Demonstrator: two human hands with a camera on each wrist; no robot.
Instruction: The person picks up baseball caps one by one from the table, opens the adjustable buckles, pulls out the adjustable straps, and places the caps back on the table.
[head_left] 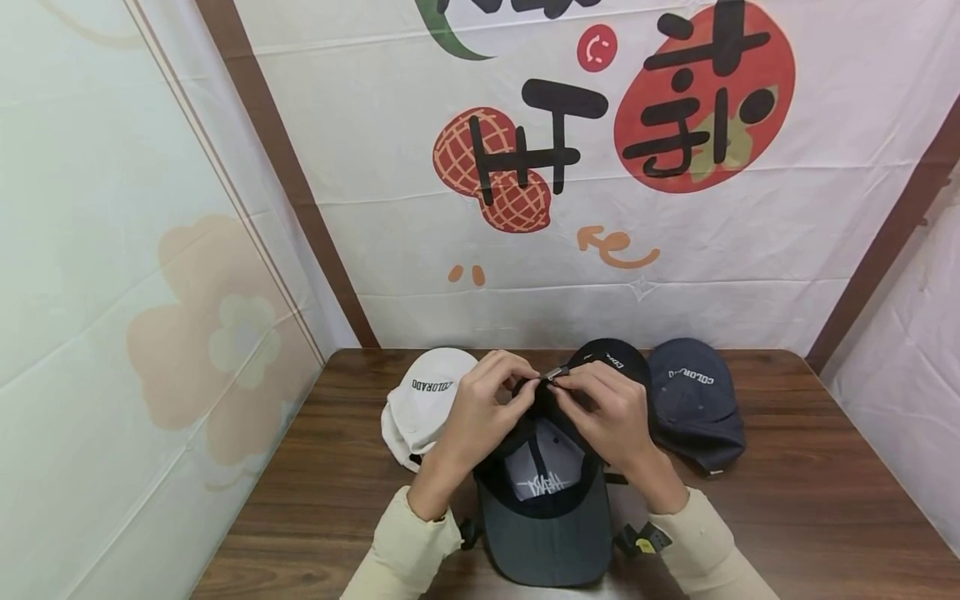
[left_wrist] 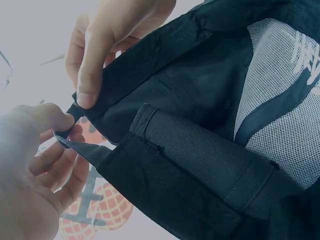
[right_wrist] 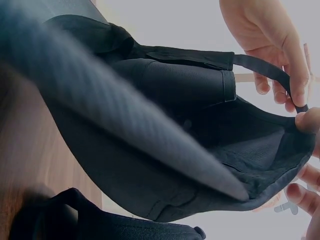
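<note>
A dark grey baseball cap (head_left: 546, 546) lies with its opening up and its brim toward me; pale reversed lettering shows inside the front panel. My left hand (head_left: 487, 404) pinches the thin back strap (right_wrist: 265, 66) between thumb and forefinger. The right hand (head_left: 609, 408) pinches the back edge of the cap, where the strap meets it. In the left wrist view the left hand (left_wrist: 37, 165) is below and the right hand (left_wrist: 107, 47) above, their fingertips close together at the strap. A broad dark flap (left_wrist: 195, 150) stands beside the strap's other side.
White caps (head_left: 431, 400) are stacked at the left of the wooden table (head_left: 300, 500). On the right are a black cap (head_left: 617, 357) and a navy cap (head_left: 692, 392). A white printed cloth (head_left: 585, 292) hangs behind the table. Dark straps are on both wrists.
</note>
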